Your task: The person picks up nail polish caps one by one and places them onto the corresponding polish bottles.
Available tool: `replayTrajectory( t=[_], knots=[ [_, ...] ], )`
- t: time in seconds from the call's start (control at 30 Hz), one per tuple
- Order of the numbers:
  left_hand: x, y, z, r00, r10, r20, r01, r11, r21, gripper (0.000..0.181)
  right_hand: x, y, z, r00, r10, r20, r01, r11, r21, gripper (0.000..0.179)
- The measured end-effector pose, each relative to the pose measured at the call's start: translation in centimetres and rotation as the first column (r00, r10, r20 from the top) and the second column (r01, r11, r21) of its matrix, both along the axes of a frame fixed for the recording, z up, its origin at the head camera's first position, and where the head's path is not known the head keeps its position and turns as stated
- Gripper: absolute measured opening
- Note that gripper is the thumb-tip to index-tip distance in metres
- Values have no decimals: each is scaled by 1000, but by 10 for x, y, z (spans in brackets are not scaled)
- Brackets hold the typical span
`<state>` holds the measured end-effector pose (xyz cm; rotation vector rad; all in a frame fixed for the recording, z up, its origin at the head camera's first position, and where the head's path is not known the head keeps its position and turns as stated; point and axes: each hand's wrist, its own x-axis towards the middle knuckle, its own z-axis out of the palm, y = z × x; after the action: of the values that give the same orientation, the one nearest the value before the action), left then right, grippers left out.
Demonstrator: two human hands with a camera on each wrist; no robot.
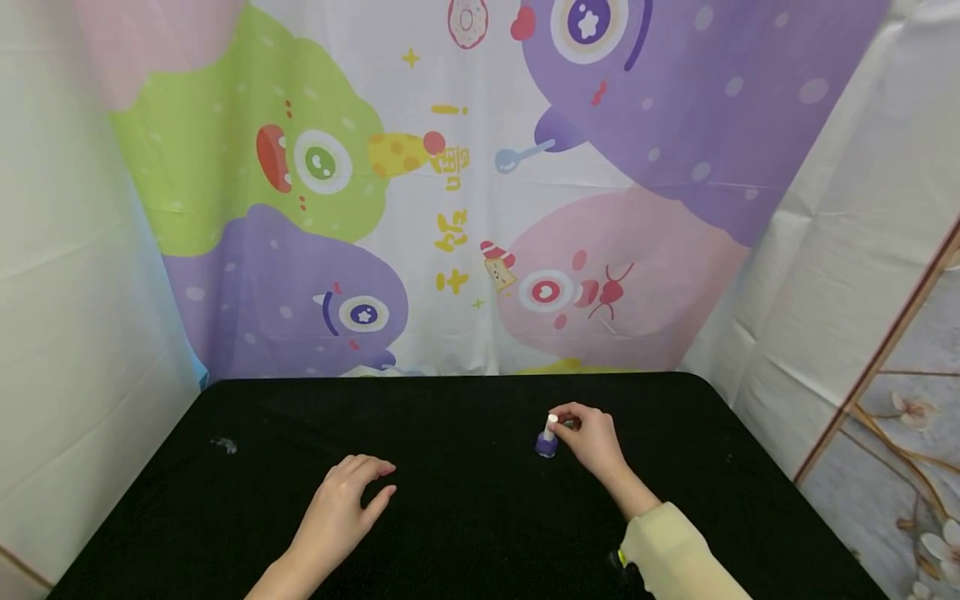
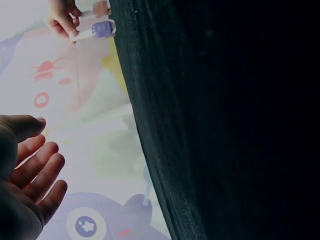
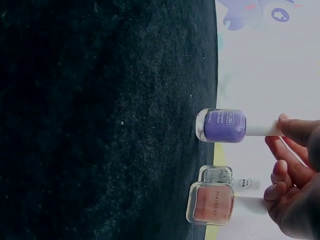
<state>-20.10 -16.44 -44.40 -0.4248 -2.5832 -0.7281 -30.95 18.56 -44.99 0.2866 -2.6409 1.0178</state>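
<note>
A purple nail polish bottle (image 3: 225, 125) with a long white cap is upright at the right part of the black table. My right hand (image 1: 592, 442) pinches its cap between thumb and forefinger. Whether the bottle's base touches the cloth I cannot tell. Beside it, in the right wrist view, stand a pinkish nail polish bottle (image 3: 212, 204) and a clear, speckled one (image 3: 218, 175); my hand mostly hides them in the head view. The other fingers curl near the pinkish bottle's cap, contact unclear. My left hand (image 1: 341, 508) hovers at the left, fingers loosely bent, holding nothing.
A black cloth covers the table (image 1: 465, 517). Behind it hangs a curtain (image 1: 480, 333) printed with cartoon creatures, and pale fabric hangs at both sides. A small whitish mark (image 1: 225, 446) lies on the cloth at far left.
</note>
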Motion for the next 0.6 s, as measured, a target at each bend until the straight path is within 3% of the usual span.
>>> replayTrajectory(
  t=[0.33,0.6],
  knots=[
    [1,-2,5,1000,9,-28,-9,1000,0,26,0,0,5,1000,-2,4,2,1000,20,15],
    [2,-4,9,997,34,-63,-34,999,-8,26,7,3,22,999,-3,-35,5,999,51,19]
  ],
)
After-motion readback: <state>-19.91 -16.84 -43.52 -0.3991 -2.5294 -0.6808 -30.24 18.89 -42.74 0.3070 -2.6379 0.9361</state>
